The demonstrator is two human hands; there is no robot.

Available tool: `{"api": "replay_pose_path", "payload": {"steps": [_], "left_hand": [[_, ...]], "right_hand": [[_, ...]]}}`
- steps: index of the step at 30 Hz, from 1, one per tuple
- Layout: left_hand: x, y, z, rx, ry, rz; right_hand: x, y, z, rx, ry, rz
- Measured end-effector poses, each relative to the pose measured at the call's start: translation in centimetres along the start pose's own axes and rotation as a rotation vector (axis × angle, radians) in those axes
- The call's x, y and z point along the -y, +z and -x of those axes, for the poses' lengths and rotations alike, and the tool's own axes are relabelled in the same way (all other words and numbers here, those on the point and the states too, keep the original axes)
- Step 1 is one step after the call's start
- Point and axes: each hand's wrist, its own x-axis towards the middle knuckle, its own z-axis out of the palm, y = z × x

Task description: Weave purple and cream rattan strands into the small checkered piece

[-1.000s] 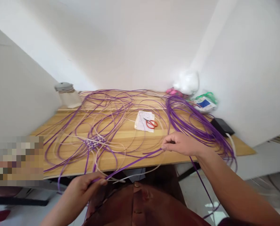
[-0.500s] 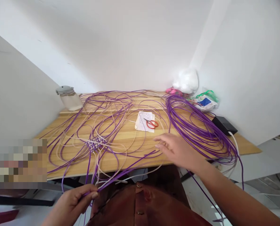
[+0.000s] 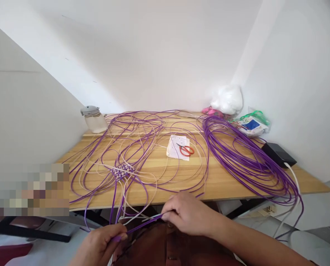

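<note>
Several purple plastic cords (image 3: 144, 223) stretch low in front of me between my two hands, below the table's front edge. My left hand (image 3: 102, 240) is closed round them at the lower left. My right hand (image 3: 181, 212) grips the same cords further along, fingers pinched, with short purple ends showing past it. On the table to the left lies a small woven purple-and-cream checkered piece (image 3: 122, 172), its long loose cords spreading outward in loops. Some pale cords hang near my left hand.
A big coil of purple cord (image 3: 237, 162) covers the table's right side. Orange-handled scissors (image 3: 186, 150) lie on a white paper (image 3: 172, 151). A lidded jar (image 3: 95, 120) stands back left; a black box (image 3: 278, 154), plastic bags (image 3: 227, 99) and a packet (image 3: 252, 125) sit right.
My right hand has come down and left from above the table edge and closed on the purple cords. My left hand still holds them. The view has shifted slightly.
</note>
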Motion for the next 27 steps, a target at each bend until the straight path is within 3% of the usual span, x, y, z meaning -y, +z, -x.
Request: {"api": "replay_pose_path", "payload": {"steps": [5, 10, 13, 18, 20, 23, 27], "left_hand": [[2.0, -0.6, 1.2, 0.003, -0.1, 0.033], [2.9, -0.7, 0.8, 0.003, -0.204, -0.034], [0.4, -0.8, -0.6, -0.007, -0.193, 0.061], [-8.8, -0.5, -5.3, 0.038, 0.046, 0.387], [-11.5, -0.2, -7.0, 0.09, 0.133, 0.431], [-12.8, 0.0, -8.6, 0.133, 0.14, 0.482], [-11.9, 0.2, -9.4, 0.178, 0.082, 0.546]], "right_hand": [[-0.9, -2.9, 1.7, 0.006, 0.113, -0.006], [-1.4, -3.4, 2.2, -0.028, 0.167, 0.019], [-1.3, -3.0, 1.9, -0.02, 0.145, 0.072], [-0.1, -2.4, 0.6, -0.009, 0.04, 0.157], [0.2, -2.8, 0.3, -0.013, 0.038, 0.132], [-0.1, -4.2, 0.4, 0.018, 0.064, 0.003], [-1.6, -6.1, 0.7, 0.014, 0.177, -0.152]]}}
